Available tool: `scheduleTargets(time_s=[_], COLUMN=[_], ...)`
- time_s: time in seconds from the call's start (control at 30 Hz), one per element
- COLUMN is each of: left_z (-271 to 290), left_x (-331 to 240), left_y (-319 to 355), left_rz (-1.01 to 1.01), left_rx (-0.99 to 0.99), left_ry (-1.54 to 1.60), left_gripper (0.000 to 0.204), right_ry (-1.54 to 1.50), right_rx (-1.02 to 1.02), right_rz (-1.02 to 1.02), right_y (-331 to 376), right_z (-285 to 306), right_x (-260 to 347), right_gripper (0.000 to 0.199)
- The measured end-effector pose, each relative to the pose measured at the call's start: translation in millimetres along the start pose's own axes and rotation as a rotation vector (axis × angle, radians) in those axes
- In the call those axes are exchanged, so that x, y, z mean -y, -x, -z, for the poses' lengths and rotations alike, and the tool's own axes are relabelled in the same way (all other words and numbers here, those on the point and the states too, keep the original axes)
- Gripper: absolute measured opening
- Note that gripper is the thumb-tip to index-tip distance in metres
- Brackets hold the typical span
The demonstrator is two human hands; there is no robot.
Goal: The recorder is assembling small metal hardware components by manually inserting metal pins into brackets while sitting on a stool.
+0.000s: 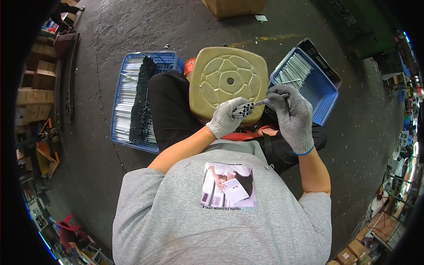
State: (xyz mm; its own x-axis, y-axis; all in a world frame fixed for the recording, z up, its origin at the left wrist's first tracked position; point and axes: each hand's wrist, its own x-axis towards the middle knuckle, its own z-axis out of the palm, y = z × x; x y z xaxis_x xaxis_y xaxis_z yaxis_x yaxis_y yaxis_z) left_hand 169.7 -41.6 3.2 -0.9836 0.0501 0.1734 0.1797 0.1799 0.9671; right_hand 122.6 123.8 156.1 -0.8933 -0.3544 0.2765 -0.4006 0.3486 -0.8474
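My left hand [225, 118], in a pale knit glove, is closed around a bundle of thin metal tubes [244, 110], their round open ends turned up towards me. My right hand [295, 119], in a greyer glove with a blue cuff edge, pinches a slim grey rod-like tool [259, 104]. Its tip reaches the tube ends, but whether it goes into one I cannot tell. Both hands are over the near edge of a yellowish square stool [229, 59], which has a hole in the middle of its top.
Left of my leg a blue plastic crate [115, 112] holds many metal tubes beside a dark strip [142, 97]. At the right another blue crate [324, 104] has tubes [295, 70] in its far part. A cardboard box [234, 8] stands ahead on the dark floor.
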Motion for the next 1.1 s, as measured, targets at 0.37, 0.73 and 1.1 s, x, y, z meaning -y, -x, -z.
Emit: scheduleTargets(time_s=[0.37,0.73,1.1], left_z=[-2.2,-1.1,4.4], left_x=[8.6,6.9,6.8], left_y=[1.8,3.3,-2.6], left_rz=[-0.029,-0.004,-0.015], left_rx=[-0.036,-0.037,0.006], left_ry=[-0.026,0.024,-0.022], left_gripper=[0.023,0.026,0.035], right_ry=[0.116,-0.397,-0.291], right_rx=[0.083,-0.176,-0.03], right_rz=[-0.004,0.012,-0.011], right_y=[-0.1,3.5,28.9], right_z=[1.3,-2.9,-51.7], right_x=[9.9,-18.1,-70.4], right_gripper=[0.009,0.012,0.022])
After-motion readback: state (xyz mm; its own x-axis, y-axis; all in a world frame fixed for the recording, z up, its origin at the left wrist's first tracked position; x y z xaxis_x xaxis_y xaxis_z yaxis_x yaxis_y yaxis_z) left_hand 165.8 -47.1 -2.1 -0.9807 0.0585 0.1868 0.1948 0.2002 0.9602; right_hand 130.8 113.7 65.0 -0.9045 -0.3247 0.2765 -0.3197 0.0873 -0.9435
